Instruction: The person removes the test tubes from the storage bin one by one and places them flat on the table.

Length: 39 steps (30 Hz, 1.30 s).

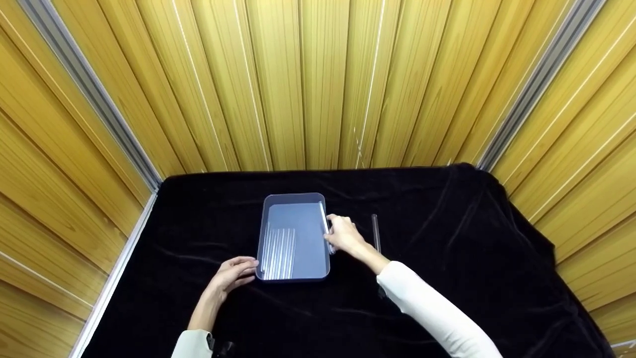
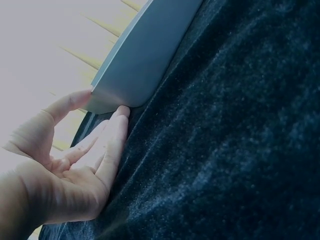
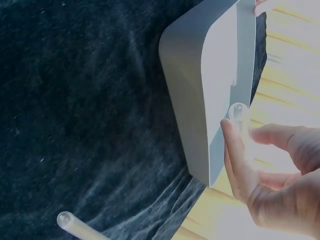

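A blue-grey tray (image 1: 309, 233) lies on the black cloth, with several clear tubes (image 1: 279, 253) side by side in its near left part. My right hand (image 1: 345, 233) pinches one clear test tube (image 3: 239, 117) between thumb and fingers, at the tray's right rim. The tube's rounded end points up out of the grip in the right wrist view. At the tray's near left corner is my left hand (image 1: 232, 275). In the left wrist view its thumb tip meets the rim, and its extended fingers (image 2: 116, 137) reach the foot of the wall.
Another clear test tube (image 1: 376, 233) lies on the cloth to the right of the tray, close to my right forearm. Black velvet cloth (image 1: 447, 288) with soft folds covers the table. Yellow wood-patterned panels (image 1: 318, 89) stand behind and on both sides.
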Tool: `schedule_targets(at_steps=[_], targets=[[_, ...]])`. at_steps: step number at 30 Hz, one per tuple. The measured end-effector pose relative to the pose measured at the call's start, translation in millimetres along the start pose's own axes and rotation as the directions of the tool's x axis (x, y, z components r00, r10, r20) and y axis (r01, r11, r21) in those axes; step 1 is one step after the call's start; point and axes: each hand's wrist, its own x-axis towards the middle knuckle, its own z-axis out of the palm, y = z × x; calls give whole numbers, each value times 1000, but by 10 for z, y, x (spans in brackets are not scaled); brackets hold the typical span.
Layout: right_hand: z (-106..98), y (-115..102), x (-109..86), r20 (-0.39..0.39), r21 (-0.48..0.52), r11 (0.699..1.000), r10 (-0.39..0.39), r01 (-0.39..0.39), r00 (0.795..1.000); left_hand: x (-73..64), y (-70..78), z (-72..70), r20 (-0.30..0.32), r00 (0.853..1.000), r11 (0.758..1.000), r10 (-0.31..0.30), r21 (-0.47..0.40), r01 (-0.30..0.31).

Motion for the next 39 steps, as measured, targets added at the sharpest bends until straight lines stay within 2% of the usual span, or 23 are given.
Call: schedule_targets(at_steps=[15, 24, 31, 39], targets=[[-245, 190, 35, -70, -23, 998, 48, -50, 996, 24, -19, -4, -6, 1000, 1000, 4, -2, -4], [-399, 392, 29, -71, 13, 994, 114, -113, 991, 4, -19, -24, 37, 998, 998, 48, -32, -47], [-537, 532, 20, -66, 24, 989, 147, -145, 987, 17, -11, -12, -1, 1000, 1000, 17, -8, -17], [-692, 739, 17, -92, -36, 982, 183, -187, 979, 5, -9, -11, -5, 1000, 1000, 9, 0, -9]])
